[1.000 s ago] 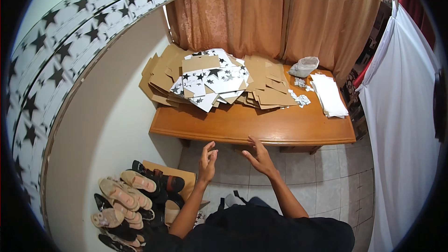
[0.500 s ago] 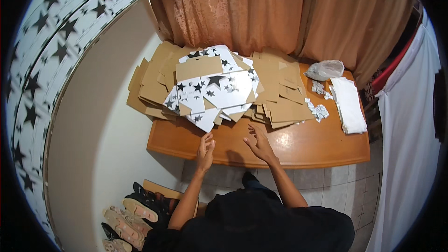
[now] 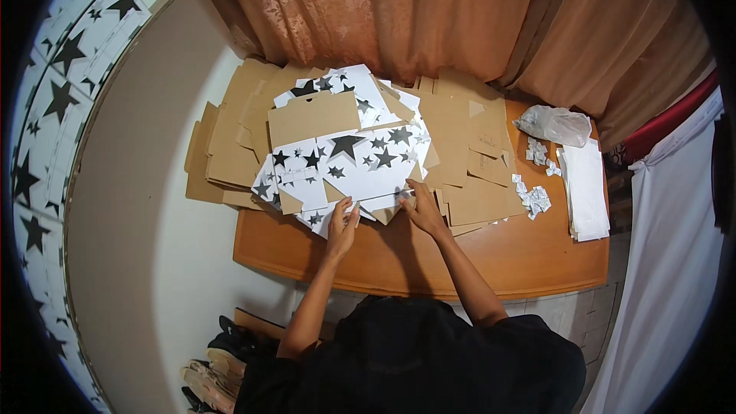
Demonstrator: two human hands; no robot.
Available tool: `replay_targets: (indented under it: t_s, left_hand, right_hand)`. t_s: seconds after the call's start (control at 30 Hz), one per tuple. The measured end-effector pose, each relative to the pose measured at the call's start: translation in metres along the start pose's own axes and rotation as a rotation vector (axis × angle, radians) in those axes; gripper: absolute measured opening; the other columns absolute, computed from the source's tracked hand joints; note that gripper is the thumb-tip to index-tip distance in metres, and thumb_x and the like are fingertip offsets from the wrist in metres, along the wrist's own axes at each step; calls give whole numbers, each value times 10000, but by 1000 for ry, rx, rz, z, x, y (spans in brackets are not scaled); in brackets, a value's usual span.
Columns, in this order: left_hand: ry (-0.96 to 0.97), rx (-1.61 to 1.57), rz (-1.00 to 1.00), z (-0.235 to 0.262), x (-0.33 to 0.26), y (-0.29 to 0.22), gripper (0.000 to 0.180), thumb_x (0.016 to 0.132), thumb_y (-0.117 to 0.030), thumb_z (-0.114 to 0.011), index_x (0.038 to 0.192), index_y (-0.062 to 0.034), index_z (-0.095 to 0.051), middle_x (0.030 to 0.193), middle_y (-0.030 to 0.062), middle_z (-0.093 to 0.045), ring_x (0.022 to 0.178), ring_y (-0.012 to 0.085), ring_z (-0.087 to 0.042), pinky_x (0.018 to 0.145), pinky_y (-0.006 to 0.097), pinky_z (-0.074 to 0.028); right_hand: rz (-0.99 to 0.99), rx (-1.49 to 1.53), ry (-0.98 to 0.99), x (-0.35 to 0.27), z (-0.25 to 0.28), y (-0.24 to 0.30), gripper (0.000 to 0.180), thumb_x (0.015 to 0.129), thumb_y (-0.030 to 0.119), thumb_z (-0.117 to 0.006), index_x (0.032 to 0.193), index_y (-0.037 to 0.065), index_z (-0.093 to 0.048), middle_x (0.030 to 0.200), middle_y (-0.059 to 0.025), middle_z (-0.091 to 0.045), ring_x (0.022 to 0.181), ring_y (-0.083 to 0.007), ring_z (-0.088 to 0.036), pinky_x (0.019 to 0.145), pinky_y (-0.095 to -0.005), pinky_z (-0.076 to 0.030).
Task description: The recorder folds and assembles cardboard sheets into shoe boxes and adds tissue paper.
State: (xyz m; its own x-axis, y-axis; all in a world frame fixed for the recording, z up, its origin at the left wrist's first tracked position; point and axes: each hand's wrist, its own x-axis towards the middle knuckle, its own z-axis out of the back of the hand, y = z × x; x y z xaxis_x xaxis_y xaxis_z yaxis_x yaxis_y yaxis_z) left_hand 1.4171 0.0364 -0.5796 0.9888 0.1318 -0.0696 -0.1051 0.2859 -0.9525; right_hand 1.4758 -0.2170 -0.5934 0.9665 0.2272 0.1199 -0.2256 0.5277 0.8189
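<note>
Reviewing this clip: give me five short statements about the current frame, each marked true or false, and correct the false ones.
1. Both the left hand and the right hand are at the near side of the star-printed pieces. True.
2. The stars on those pieces are red. False: they are black.
3. The plastic bag is at the left end of the table. False: it is at the right end, by the white paper stack.
4. An orange-brown curtain hangs behind the table. True.
5. The shoes are on the table. False: they are off it, at the lower left beside the wall.
</note>
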Motion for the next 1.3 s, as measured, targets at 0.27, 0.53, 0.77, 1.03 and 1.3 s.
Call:
replay_targets:
  t_s: [0.27, 0.53, 0.77, 1.03, 1.3]
  left_hand:
    - [64, 90, -72, -11, 43, -3, 535, 956, -270, -701, 1372, 5, -509, 1277, 201, -604, 922, 251, -672, 832, 374, -538]
    - [18, 666, -252, -6, 41, -39, 720, 759, -232, -859, 1379, -94, -522, 1326, 169, -457, 1163, 326, -501, 1008, 488, -378]
    - [-133, 871, -588, 17, 41, -55, 554, 747, -156, -781, 1281, -122, -641, 1211, 45, -602, 1090, 212, -532, 962, 482, -323]
    - [-356, 750, -825, 52, 70, -136, 419, 792, -87, -757, 1208, -128, -730, 1023, 13, -702, 908, 209, -612, 802, 389, -437]
    - [-491, 682, -829, 82, 78, -222, 207, 889, -132, -717, 1089, -113, -766, 884, 62, -691, 811, 269, -663, 725, 392, -524]
  right_hand:
    - [-287, -230, -261, 37, -17, -36, 640, 887, 199, -735, 1393, -62, -441, 1161, -271, -611, 1031, -388, -630, 933, -463, -504]
    - [-488, 478, -332, 40, 11, -33, 135, 927, 97, -709, 1002, -15, -716, 841, -22, -677, 720, -96, -596, 651, -255, -485]
    - [-404, 809, -261, 51, 43, 66, 206, 918, 140, -733, 1046, -21, -711, 917, -26, -675, 818, -97, -593, 714, -265, -482]
    - [-196, 1089, -148, 61, 76, 132, 282, 1047, 199, -553, 1222, -2, -645, 967, -42, -671, 851, -141, -642, 813, -290, -537]
    - [-187, 582, -57, 7, 19, 139, 705, 920, 426, -744, 1410, 10, -455, 1151, -162, -591, 944, -205, -627, 818, -348, -544]
